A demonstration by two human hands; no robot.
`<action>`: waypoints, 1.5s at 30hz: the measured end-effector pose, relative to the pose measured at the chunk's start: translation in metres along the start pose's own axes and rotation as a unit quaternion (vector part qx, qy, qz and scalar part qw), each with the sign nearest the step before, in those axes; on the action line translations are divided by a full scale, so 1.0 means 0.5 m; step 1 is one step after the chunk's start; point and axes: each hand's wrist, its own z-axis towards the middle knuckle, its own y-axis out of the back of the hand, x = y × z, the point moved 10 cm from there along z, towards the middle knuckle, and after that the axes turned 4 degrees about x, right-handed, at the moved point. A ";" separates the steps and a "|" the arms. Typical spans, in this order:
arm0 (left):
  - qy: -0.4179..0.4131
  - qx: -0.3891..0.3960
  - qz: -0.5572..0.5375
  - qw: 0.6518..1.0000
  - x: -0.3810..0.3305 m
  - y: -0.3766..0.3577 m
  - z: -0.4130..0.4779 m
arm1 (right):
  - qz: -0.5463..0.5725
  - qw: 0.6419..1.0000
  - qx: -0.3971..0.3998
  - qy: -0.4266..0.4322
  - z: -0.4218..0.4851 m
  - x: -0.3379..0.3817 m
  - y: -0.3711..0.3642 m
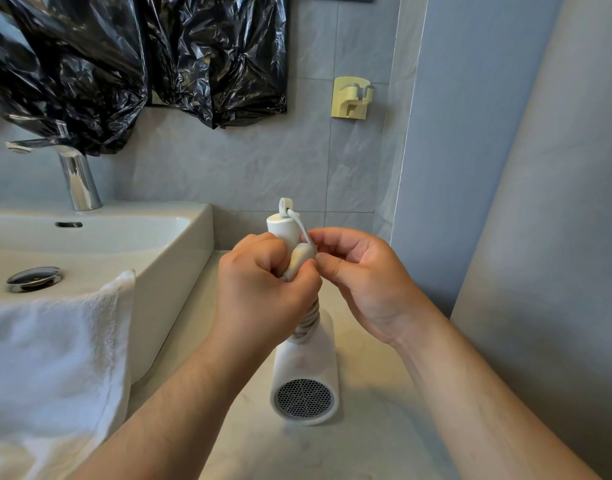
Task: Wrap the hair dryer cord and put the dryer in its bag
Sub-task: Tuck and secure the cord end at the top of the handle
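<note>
A white hair dryer point(306, 379) stands on the pale counter with its barrel down and its handle pointing up, the mesh intake facing me. Its white cord point(308, 317) is coiled in several turns round the handle. My left hand point(263, 282) grips the handle over the coils. My right hand point(360, 271) pinches the cord's end by the white plug point(299, 259), just below the hanging loop at the handle's tip. No bag for the dryer is in view.
A white basin point(180, 258) with a chrome tap point(77, 174) stands to the left, and a white towel point(55, 348) hangs over its front edge. Black plastic sheeting point(124, 60) covers the wall above. A yellow wall holder point(351, 97) is behind; a grey wall closes the right.
</note>
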 end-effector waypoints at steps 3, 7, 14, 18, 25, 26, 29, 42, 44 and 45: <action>-0.002 0.008 -0.007 1.000 -0.002 -0.002 0.003 | 0.011 1.000 0.006 -0.013 -0.001 0.000 -0.004; -0.008 0.017 -0.009 1.000 -0.009 -0.006 0.000 | 0.054 0.998 0.024 -0.029 -0.007 0.004 -0.012; 0.019 0.013 -0.018 1.000 -0.004 -0.009 -0.004 | 0.002 0.999 -0.006 -0.037 -0.012 0.017 -0.010; 0.051 0.018 -0.042 0.998 0.010 -0.011 -0.006 | -0.043 0.999 -0.021 -0.017 -0.013 0.030 -0.008; 0.073 0.087 -0.103 0.988 0.027 -0.030 -0.001 | -0.124 0.991 -0.048 0.010 -0.016 0.049 0.009; 0.069 0.091 -0.100 0.988 0.027 -0.029 0.002 | -0.134 0.989 -0.054 0.013 -0.016 0.051 0.010; 0.070 0.100 -0.091 0.988 0.031 -0.028 0.004 | -0.147 0.986 -0.073 0.012 -0.017 0.051 0.017; 0.016 0.067 -0.064 0.996 0.026 -0.024 -0.007 | -0.232 0.970 -0.068 0.017 -0.019 0.060 0.011; 0.000 0.057 -0.046 0.997 0.022 -0.023 -0.009 | -0.237 0.969 -0.070 0.017 -0.019 0.061 0.012; -0.006 0.054 -0.042 0.998 0.022 -0.023 -0.010 | -0.242 0.968 -0.072 0.017 -0.018 0.060 0.014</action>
